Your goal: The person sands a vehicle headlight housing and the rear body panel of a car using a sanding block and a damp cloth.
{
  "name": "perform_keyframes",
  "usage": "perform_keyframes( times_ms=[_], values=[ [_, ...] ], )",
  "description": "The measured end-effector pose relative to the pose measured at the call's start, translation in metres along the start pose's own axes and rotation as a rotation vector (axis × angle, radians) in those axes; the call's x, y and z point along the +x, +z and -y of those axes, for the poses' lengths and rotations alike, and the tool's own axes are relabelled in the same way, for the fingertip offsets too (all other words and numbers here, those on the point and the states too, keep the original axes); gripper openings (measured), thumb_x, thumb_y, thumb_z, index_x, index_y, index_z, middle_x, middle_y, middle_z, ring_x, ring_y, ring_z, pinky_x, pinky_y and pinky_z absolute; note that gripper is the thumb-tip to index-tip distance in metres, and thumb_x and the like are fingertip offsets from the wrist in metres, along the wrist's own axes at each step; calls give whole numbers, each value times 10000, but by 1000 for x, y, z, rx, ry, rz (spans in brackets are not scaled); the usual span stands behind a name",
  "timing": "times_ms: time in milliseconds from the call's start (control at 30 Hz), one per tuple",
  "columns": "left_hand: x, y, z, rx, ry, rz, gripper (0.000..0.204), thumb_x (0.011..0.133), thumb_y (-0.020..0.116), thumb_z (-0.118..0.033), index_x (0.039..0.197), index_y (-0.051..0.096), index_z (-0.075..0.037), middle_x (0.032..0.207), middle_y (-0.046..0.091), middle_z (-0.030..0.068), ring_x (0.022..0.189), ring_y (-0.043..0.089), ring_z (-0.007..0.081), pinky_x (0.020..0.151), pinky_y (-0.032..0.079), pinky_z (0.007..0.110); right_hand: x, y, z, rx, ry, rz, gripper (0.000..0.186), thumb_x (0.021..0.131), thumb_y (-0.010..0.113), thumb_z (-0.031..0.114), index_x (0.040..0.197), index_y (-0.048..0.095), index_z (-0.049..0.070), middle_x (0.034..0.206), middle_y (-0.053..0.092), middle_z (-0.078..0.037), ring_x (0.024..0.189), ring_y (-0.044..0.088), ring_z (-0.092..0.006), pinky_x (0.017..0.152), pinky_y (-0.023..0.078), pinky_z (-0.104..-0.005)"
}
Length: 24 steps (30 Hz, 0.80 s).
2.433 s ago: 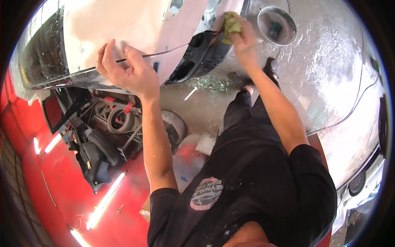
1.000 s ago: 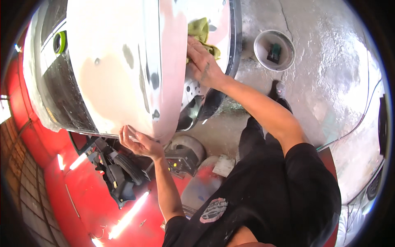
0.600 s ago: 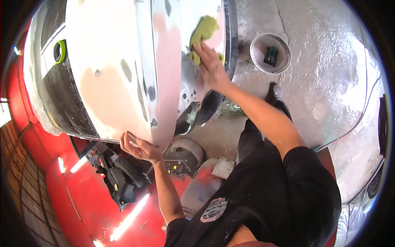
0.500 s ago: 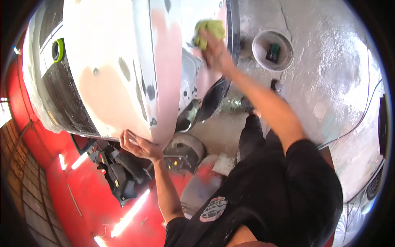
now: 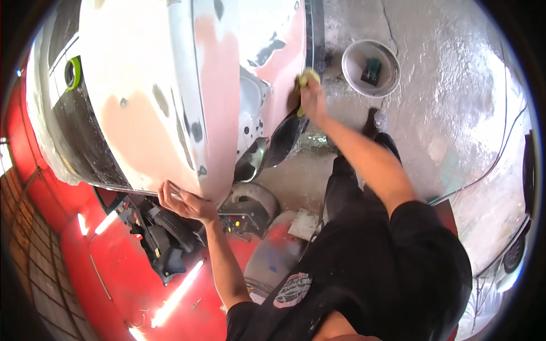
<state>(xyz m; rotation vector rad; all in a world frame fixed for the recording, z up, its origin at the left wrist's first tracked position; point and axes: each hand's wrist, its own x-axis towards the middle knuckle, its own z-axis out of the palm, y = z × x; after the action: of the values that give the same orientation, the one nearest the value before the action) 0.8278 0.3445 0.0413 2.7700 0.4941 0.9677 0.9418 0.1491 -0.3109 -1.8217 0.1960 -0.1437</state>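
A car body (image 5: 219,85) in white and pinkish filler patches, with bare grey spots, spreads across the upper left. On its near corner lies my left hand (image 5: 186,203), fingers stretched along the panel's edge and holding nothing. My right hand (image 5: 314,105) is closed round a crumpled yellow-green cloth (image 5: 310,75) at the right rim of the bodywork, beside a dark lower trim. Part of the cloth hangs below the fingers. Whether it presses on the panel there I cannot tell.
A white bucket (image 5: 393,57) with a dark green object (image 5: 371,71) in it stands on the wet-looking floor at right. A green ring (image 5: 75,71) sits on the car's dark glass. Dark car parts (image 5: 165,227) and a bright light tube (image 5: 179,292) lie at lower left.
My right hand has moved down and toward me with the cloth, from the panel's face to its right rim. My left hand stays on the corner; the view has shifted slightly.
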Motion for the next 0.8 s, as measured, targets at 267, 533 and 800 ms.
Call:
perform_keyframes(
  times_ms=[267,533,800],
  values=[
    [-1,14,-5,24,10,35,441,982,490,-206,1308,628,56,1360,543,202,1333,480,339,1145,371,494,271,1,-70,22,302,236,303,1055,633,275,1052,688,-23,953,639,-184,886,628,-345,845,538,-475],
    [-3,-2,5,-15,-10,16,424,954,483,-147,1297,626,57,1347,527,186,1337,479,328,1157,362,488,-15,21,24,1033,380,43,538,1097,514,333,1581,418,120,965,558,23,746,485,-89,662,459,-201],
    [-4,-4,10,15,3,-11,443,928,496,-158,1292,636,53,1341,531,207,1302,499,349,1147,369,507,-94,-34,151,7,48,304,655,928,570,21,1509,350,-188,1369,453,-377,1266,472,-551,1117,415,-531]
  ],
)
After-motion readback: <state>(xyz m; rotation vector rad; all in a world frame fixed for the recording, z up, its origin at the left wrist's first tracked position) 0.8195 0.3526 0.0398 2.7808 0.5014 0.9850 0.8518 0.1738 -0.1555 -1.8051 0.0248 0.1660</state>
